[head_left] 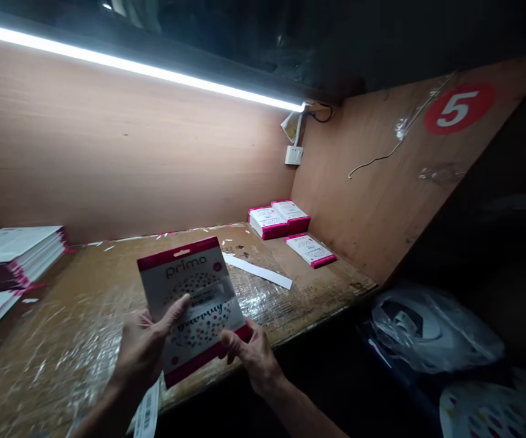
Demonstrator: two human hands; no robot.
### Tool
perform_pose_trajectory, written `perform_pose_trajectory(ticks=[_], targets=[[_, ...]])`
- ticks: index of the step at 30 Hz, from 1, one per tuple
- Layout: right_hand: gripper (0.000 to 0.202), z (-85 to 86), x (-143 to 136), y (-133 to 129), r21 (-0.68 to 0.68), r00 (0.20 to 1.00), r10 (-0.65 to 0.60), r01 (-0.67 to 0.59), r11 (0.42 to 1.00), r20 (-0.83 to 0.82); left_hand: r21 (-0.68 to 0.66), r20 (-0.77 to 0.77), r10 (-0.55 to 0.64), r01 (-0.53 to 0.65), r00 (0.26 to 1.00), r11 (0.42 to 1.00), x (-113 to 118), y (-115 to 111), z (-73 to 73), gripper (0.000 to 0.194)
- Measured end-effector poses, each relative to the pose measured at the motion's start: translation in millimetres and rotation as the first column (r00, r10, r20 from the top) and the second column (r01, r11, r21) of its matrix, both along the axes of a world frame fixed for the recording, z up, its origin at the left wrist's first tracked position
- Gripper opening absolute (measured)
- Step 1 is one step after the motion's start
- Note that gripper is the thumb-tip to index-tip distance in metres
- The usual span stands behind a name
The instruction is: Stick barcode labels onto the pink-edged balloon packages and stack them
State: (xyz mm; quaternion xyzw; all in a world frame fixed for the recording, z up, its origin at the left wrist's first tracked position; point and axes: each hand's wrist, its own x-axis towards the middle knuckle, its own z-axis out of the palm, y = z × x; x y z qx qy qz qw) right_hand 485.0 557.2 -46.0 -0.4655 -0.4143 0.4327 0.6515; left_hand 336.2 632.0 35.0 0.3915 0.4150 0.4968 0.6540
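The packet (206,325) is held up over the near edge of the tabletop (103,292), which spreads towards 11 o'clock between a stack (21,246) at 9 to 10 and a white strip (260,272) at 2; its header reads "primo" or "prima", the barcode sticker (208,296) is too small to read, and a red disc (480,100) at 2 shows "5"; its long axis runs from between 11 and 12, the hang-hole end, to between 5 and 6; the left hand (144,344) has its grip closed around the packet's 8 o'clock side, the right hand (256,356) pinches its 4 o'clock corner.
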Motion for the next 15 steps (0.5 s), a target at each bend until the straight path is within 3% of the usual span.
perform_pose_trajectory(ticks=[2, 3, 4, 5, 8, 11, 15], targets=[[0.057, 2.0, 47, 14, -0.02, 0.949, -0.16, 0.172, 0.985, 0.271, -0.008, 0.023, -0.088, 0.088, 0.996, 0.996, 23, 16, 3.4, 0.044], [0.058, 7.8, 80, 25, -0.03, 0.867, -0.243, 0.283, 0.959, 0.434, 0.004, 0.038, -0.12, 0.12, 0.992, 0.993, 36, 26, 5.4, 0.044], [0.055, 15.9, 116, 37, -0.072, 0.704, -0.304, 0.45, 0.89, 0.642, 0.02, 0.054, -0.141, 0.14, 0.989, 0.99, 51, 38, 7.6, 0.044], [0.052, 25.2, 156, 48, -0.086, 0.618, -0.345, 0.558, 0.825, 0.706, 0.03, 0.069, -0.159, 0.157, 0.985, 0.987, 66, 50, 9.9, 0.043], [0.052, 47.1, 270, 79, -0.114, 0.455, -0.363, 0.736, 0.667, 0.813, 0.021, 0.104, -0.215, 0.214, 0.971, 0.977, 116, 92, 15.3, 0.036], [0.062, 45.9, 350, 97, -0.225, 0.416, -0.246, 0.801, 0.554, 0.876, -0.028, 0.114, -0.25, 0.254, 0.962, 0.967, 171, 140, 15.3, 0.023], [0.063, 21.5, 398, 105, -0.317, 0.43, -0.119, 0.801, 0.508, 0.895, -0.133, 0.072, -0.227, 0.235, 0.971, 0.963, 246, 206, 7.4, 0.015]])
